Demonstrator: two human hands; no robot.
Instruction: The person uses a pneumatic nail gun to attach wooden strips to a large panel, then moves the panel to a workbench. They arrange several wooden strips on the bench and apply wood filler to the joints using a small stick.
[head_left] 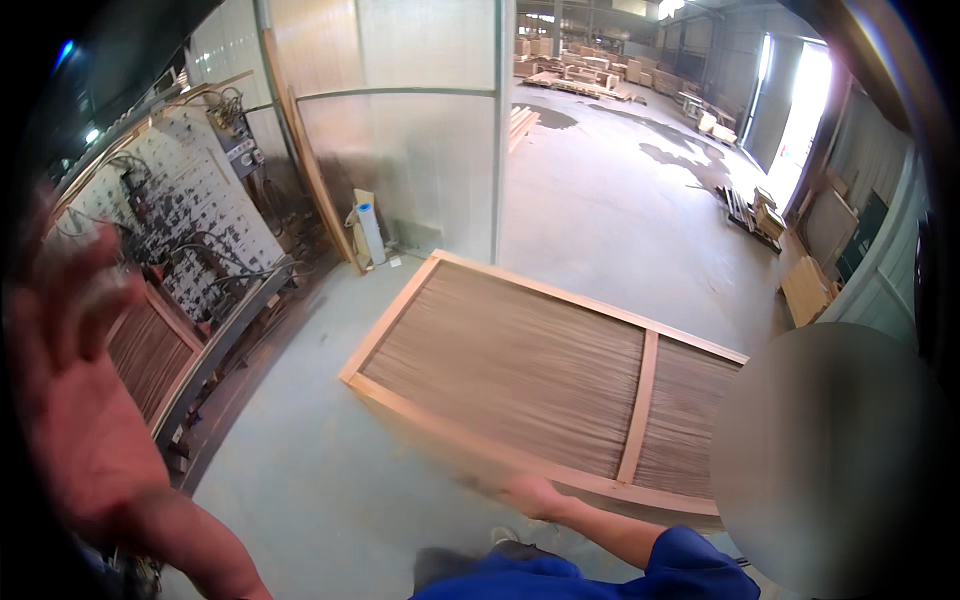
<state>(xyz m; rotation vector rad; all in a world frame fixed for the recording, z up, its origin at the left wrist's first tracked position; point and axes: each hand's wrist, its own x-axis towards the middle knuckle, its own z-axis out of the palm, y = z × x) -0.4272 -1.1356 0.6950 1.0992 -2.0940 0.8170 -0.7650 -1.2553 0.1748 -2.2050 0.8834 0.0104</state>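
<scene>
My left hand (85, 400) is raised at the far left. Its palm shows and its fingers are apart, smeared by motion, with nothing in them. From a short blue sleeve, my right arm reaches to the near long rail of a large wooden framed panel (510, 355), where my right hand (533, 497) is closed round the edge. Pale wood rails surround the panel's brown, streaked infill, and a crossbar divides it into a larger left and a smaller right section. The panel is held above the floor, its near left edge blurred. A round grey blur hides its right end.
Left stands a machine (195, 190) with a spotted upright plate and cables; a similar brown panel (150, 350) lies on its side. Behind are a translucent partition (400, 140) and a white cylinder (370, 235). Stacked timber (590, 75) lies far back, boards (808, 290) at right.
</scene>
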